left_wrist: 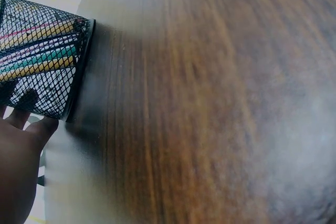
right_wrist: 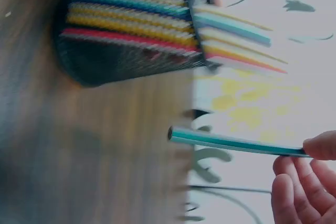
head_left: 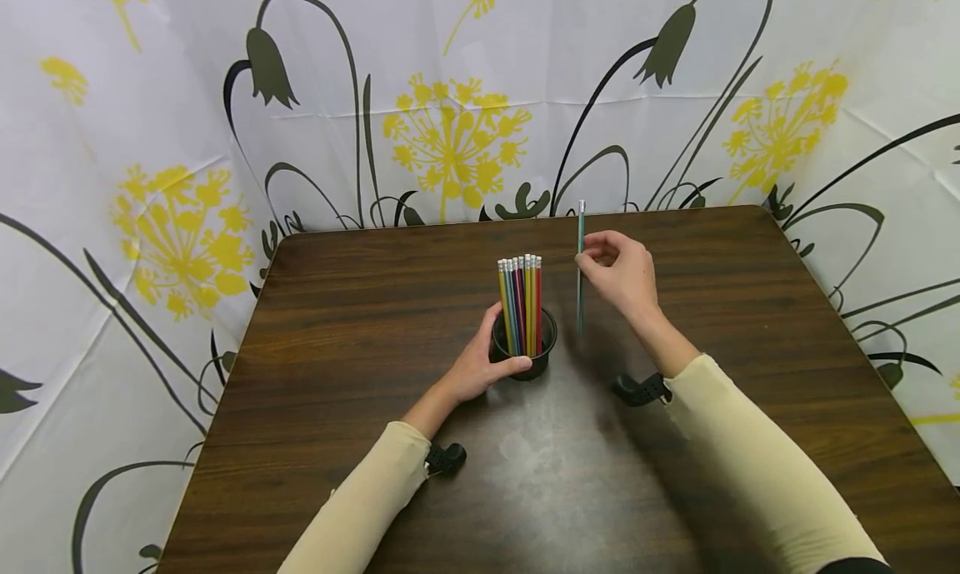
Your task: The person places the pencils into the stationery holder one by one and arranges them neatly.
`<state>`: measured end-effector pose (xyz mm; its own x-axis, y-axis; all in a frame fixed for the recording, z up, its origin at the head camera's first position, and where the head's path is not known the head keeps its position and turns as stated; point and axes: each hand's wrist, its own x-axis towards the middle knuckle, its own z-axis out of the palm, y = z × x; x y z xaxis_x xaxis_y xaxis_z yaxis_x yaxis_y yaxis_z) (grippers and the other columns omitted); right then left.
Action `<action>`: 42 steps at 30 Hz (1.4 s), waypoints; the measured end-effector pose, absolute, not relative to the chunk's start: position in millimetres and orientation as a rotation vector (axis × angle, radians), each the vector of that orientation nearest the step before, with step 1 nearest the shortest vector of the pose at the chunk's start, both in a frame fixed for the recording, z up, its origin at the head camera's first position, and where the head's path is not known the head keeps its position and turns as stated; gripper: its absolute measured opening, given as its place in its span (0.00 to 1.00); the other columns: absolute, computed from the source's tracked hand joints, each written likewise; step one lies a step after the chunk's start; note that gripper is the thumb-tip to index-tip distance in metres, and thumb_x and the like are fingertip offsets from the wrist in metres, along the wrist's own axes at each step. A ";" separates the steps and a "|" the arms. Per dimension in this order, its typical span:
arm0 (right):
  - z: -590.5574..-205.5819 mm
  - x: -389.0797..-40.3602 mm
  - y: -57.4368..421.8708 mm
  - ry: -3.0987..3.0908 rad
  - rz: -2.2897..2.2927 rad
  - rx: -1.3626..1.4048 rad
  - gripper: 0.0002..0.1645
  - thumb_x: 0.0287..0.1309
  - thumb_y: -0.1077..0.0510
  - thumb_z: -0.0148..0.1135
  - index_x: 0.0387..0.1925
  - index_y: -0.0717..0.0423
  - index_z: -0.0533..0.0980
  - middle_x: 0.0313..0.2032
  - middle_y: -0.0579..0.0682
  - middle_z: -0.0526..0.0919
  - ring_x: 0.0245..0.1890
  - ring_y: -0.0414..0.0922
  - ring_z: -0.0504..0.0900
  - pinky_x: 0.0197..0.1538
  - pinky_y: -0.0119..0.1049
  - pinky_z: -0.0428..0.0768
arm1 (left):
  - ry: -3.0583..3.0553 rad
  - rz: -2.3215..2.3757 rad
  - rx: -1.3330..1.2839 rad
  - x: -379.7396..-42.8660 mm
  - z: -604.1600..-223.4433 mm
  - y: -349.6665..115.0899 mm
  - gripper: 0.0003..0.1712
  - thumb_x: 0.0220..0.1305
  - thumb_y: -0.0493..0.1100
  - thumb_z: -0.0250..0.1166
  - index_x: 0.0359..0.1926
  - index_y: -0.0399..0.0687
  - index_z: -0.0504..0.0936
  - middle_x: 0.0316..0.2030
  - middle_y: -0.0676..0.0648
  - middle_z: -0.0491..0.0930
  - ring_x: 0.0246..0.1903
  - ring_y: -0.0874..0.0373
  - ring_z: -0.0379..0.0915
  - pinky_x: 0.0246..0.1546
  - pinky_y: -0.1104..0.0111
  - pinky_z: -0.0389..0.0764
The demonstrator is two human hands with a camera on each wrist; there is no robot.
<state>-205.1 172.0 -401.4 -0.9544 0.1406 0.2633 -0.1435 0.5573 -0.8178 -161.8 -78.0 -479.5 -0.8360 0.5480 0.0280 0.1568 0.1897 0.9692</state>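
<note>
A black mesh pencil cup (head_left: 531, 370) stands on the wooden table, holding several pencils (head_left: 521, 303) in yellow, blue, red and dark colours, eraser ends up. My left hand (head_left: 476, 366) grips the cup from its left side, thumb across the near rim; some of its fingers are hidden behind the cup. To the right of the cup, my right hand (head_left: 621, 276) pinches a teal pencil (head_left: 581, 282) between thumb and fingers. That pencil is upright, with its eraser end up. In the right wrist view, its lower end (right_wrist: 181, 135) looks flat and unsharpened, apart from the cup.
The dark wooden table (head_left: 360, 307) reaches back to a white curtain (head_left: 330, 141) printed with yellow flowers and grey stems. Black wrist cameras sit under both cuffs, the left camera (head_left: 447, 459) and the right camera (head_left: 637, 389) close above the tabletop.
</note>
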 end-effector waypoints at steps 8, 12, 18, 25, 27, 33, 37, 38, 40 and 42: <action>-373.9 -190.8 153.9 -2.296 1.475 0.211 0.14 0.56 0.60 0.69 0.46 0.59 0.82 0.34 0.52 0.86 0.28 0.39 0.81 0.33 0.28 0.76 | 2.134 1.679 0.668 -156.4 -463.4 -78.0 0.50 0.63 0.37 0.66 0.76 0.51 0.43 0.67 0.37 0.62 0.62 0.43 0.64 0.64 0.46 0.60; -373.7 -181.1 141.7 -2.281 1.508 0.321 0.14 0.56 0.62 0.70 0.45 0.60 0.81 0.34 0.53 0.86 0.29 0.43 0.82 0.35 0.30 0.77 | 2.108 1.707 0.680 -156.4 -464.0 -77.9 0.50 0.63 0.37 0.66 0.76 0.49 0.43 0.67 0.37 0.62 0.62 0.42 0.65 0.64 0.45 0.60; -388.9 -168.3 127.9 -2.352 1.494 0.470 0.14 0.55 0.65 0.70 0.44 0.60 0.80 0.34 0.51 0.85 0.29 0.43 0.83 0.35 0.36 0.80 | 2.061 1.762 0.715 -157.0 -466.2 -77.6 0.49 0.64 0.34 0.65 0.76 0.46 0.43 0.65 0.36 0.64 0.60 0.42 0.67 0.63 0.46 0.62; -410.3 -158.9 120.1 -2.450 1.475 0.538 0.13 0.55 0.64 0.70 0.43 0.60 0.80 0.34 0.49 0.85 0.29 0.41 0.83 0.34 0.40 0.82 | 2.069 1.754 0.711 -156.6 -466.1 -77.9 0.49 0.64 0.34 0.65 0.76 0.48 0.44 0.64 0.37 0.65 0.60 0.43 0.67 0.63 0.45 0.61; -414.8 -156.8 118.8 -2.476 1.468 0.538 0.13 0.55 0.64 0.70 0.43 0.59 0.80 0.34 0.48 0.85 0.28 0.40 0.83 0.34 0.38 0.82 | 2.079 1.744 0.714 -156.3 -465.7 -78.0 0.49 0.64 0.35 0.65 0.76 0.48 0.44 0.65 0.37 0.65 0.60 0.43 0.67 0.64 0.45 0.60; -424.7 -153.1 117.2 -2.529 1.434 0.539 0.12 0.55 0.63 0.70 0.42 0.57 0.80 0.33 0.47 0.85 0.27 0.39 0.83 0.33 0.36 0.81 | 2.118 1.714 0.707 -155.6 -464.7 -78.1 0.49 0.64 0.35 0.64 0.76 0.50 0.44 0.69 0.40 0.61 0.64 0.46 0.62 0.66 0.45 0.56; -428.7 -153.0 116.9 -2.548 1.412 0.552 0.12 0.54 0.63 0.71 0.41 0.57 0.80 0.33 0.47 0.85 0.27 0.39 0.83 0.34 0.37 0.82 | 2.125 1.708 0.701 -156.2 -465.5 -77.8 0.49 0.64 0.34 0.64 0.76 0.50 0.44 0.70 0.41 0.59 0.65 0.47 0.60 0.66 0.45 0.56; -429.5 -153.0 117.0 -2.551 1.406 0.554 0.12 0.54 0.63 0.71 0.41 0.57 0.80 0.33 0.47 0.85 0.27 0.39 0.83 0.34 0.37 0.82 | 2.123 1.712 0.702 -156.5 -465.9 -77.6 0.49 0.64 0.34 0.64 0.76 0.50 0.44 0.70 0.40 0.59 0.65 0.46 0.60 0.65 0.45 0.56; -430.6 -153.0 117.0 -2.556 1.397 0.556 0.12 0.54 0.63 0.71 0.40 0.57 0.80 0.34 0.47 0.85 0.27 0.39 0.83 0.34 0.37 0.82 | 2.120 1.721 0.705 -156.7 -466.7 -77.4 0.49 0.63 0.34 0.65 0.76 0.50 0.44 0.70 0.40 0.59 0.65 0.46 0.61 0.65 0.45 0.56; -431.2 -152.9 117.0 -2.558 1.390 0.555 0.11 0.54 0.62 0.71 0.40 0.57 0.80 0.34 0.47 0.85 0.27 0.39 0.82 0.34 0.37 0.82 | 2.115 1.731 0.708 -156.8 -467.3 -77.0 0.50 0.63 0.34 0.65 0.76 0.49 0.44 0.69 0.40 0.59 0.64 0.46 0.62 0.65 0.45 0.57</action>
